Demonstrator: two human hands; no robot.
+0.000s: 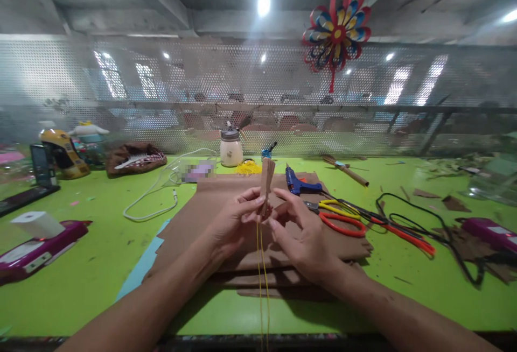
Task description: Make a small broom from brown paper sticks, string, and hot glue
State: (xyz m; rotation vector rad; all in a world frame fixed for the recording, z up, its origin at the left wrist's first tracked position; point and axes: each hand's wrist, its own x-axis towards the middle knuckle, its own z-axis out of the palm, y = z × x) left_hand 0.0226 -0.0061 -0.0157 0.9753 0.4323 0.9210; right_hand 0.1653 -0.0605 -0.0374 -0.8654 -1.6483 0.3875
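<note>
A narrow bundle of pleated brown paper (267, 177) stands upright above the middle of the table, pinched between the thumb and fingers of my left hand (236, 220). A thin yellow string (262, 271) hangs in two strands from the bundle's lower end toward the table's front edge. My right hand (301, 231) is beside that lower end, its fingers curled and closed on the string where it meets the paper; the exact grip is partly hidden. Beneath both hands lies a stack of large brown paper sheets (189, 233).
Right of the stack are a blue glue gun (301, 182), red-handled scissors (343, 224), red-handled pliers (412, 238) and a black cable (428, 212). A lidded jar (231, 150) and yellow string pile (248, 167) stand behind. Purple power strips (44, 250) flank the table.
</note>
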